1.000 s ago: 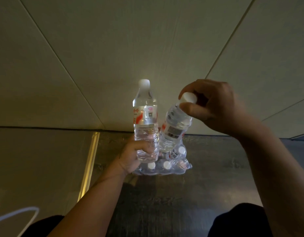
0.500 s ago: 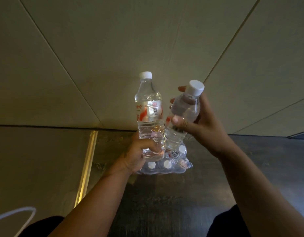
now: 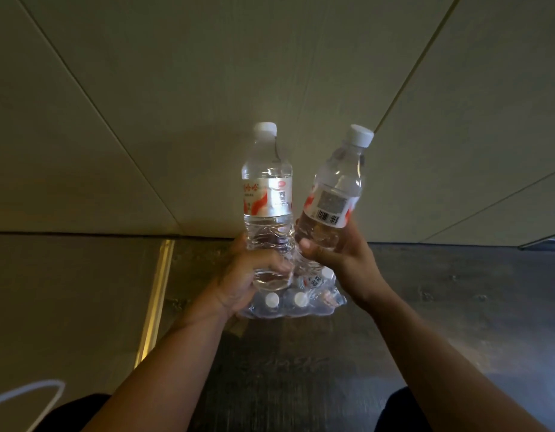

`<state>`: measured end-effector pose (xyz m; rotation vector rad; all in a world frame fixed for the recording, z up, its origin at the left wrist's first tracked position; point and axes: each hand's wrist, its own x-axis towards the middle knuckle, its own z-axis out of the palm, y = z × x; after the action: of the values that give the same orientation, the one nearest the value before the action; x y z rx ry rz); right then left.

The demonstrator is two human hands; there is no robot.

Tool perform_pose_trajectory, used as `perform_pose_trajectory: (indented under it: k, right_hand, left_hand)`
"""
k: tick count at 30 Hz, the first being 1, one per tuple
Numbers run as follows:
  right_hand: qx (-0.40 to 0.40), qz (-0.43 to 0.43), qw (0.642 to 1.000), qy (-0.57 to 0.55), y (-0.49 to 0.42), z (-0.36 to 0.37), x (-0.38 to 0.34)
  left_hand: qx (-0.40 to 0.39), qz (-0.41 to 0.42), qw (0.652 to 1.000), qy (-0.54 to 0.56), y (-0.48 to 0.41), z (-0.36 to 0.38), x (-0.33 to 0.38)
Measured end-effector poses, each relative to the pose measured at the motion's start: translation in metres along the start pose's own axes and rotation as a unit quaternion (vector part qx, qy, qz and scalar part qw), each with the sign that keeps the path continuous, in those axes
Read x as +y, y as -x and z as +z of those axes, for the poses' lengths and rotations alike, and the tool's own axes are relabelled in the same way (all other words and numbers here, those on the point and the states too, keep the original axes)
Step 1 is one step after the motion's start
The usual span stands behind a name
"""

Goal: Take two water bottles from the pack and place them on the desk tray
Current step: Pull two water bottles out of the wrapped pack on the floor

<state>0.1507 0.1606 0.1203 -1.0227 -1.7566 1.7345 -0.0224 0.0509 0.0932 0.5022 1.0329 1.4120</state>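
Observation:
My left hand (image 3: pixel 248 275) grips the lower part of a clear water bottle (image 3: pixel 267 198) with a white cap and red-and-white label, held upright. My right hand (image 3: pixel 341 257) grips a second water bottle (image 3: pixel 335 194) around its base; that one leans to the right and shows its barcode. Both bottles are lifted above the plastic-wrapped pack (image 3: pixel 301 302), which lies on the dark floor below my hands with several white caps showing. No desk tray is in view.
A pale panelled wall (image 3: pixel 207 88) rises right behind the pack. The dark wood-look floor (image 3: pixel 301 369) meets a lighter floor (image 3: pixel 67 291) at a brass strip (image 3: pixel 154 297) on the left. A white cable loop (image 3: pixel 30 391) lies at the lower left.
My right hand has slid from the second bottle's cap down to its base, and that bottle has come up out of the pack and tilted right. The left bottle rose slightly.

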Motion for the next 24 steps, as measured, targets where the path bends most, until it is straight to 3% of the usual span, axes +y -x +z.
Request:
perform_pose_trajectory:
  k: [3,12,18,24]
  right_hand:
    - [-0.022,0.014,0.999,-0.045,0.003,-0.009,-0.001]
    - [0.035,0.015,0.999,-0.036,0.010,-0.016,-0.013]
    - [0.024,0.024,0.998,-0.054,0.028,-0.010,-0.056]
    - [0.049,0.049,0.995,-0.065,0.074,-0.008,-0.155]
  left_hand:
    - [0.078,0.012,0.996,-0.042,0.004,0.002,0.003]
    - [0.241,-0.004,0.955,-0.171,0.040,0.009,0.035]
    - [0.281,-0.005,0.940,-0.194,0.064,0.035,0.074]
    - [0.285,-0.007,0.937,-0.201,0.115,0.103,0.159]
